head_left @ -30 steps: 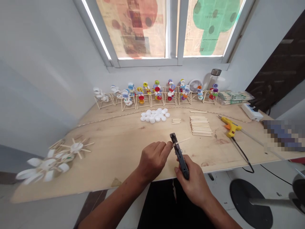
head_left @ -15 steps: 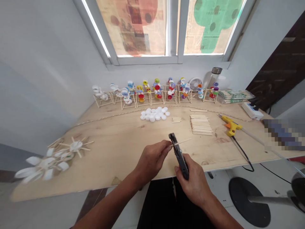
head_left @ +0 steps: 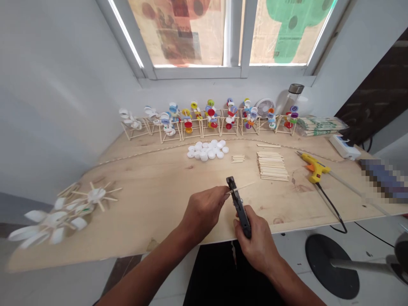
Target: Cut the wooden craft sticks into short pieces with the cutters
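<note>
Left hand [head_left: 203,209] pinching thin stick [head_left: 247,185]; right hand [head_left: 258,238] grasping plier-like tool [head_left: 241,212] near table edge [head_left: 302,226]; wood [head_left: 149,204] stretching leftward to spoked wheel [head_left: 96,195].

You were in what looked like a small craft workshop, set up in a corner of a plain white-walled room. The wooden worktop [head_left: 143,182] under the papered window [head_left: 246,38] showed it: a yellow glue gun [head_left: 315,168], white caps [head_left: 204,157], stacked sticks [head_left: 273,166], a row of stick-and-cap models [head_left: 211,112], and the dark plier-like tool [head_left: 241,211] you held. Whether the room belonged to a home, you couldn't tell.
</note>
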A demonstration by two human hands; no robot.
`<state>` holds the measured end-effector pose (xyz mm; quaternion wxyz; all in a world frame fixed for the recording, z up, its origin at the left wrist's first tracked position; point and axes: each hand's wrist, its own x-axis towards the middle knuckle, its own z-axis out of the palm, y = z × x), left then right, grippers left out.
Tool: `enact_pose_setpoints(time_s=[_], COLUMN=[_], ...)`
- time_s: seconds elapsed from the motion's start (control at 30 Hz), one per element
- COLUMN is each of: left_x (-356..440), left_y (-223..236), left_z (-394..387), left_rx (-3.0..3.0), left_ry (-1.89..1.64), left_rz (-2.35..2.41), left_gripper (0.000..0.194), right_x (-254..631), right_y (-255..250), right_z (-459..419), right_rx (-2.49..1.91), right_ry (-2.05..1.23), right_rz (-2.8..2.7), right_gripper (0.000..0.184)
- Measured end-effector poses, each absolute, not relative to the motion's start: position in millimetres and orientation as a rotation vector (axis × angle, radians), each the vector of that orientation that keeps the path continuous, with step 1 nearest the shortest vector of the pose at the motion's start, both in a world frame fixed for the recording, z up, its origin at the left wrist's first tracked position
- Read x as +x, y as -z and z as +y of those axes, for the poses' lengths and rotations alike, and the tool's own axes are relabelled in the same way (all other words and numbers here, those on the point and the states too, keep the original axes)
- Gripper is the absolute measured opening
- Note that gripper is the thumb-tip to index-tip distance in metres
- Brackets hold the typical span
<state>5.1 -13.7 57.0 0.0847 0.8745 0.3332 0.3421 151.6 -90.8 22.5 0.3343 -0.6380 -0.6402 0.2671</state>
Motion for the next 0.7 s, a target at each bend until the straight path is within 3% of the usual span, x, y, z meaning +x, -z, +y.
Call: enact_pose_setpoints(time_s=[0.7], left_x=[9], left_y=[-34], left_z=[-6], left_rx=[3.002], left_ry=[-1.184], left_rz=[1.269], left_gripper=[0.014], right_x=[150], right_y=[-25], right_z=[-82], right_rx=[-1.732], right_ry=[-0.726], right_rz=[-1.615], right_gripper=[0.005])
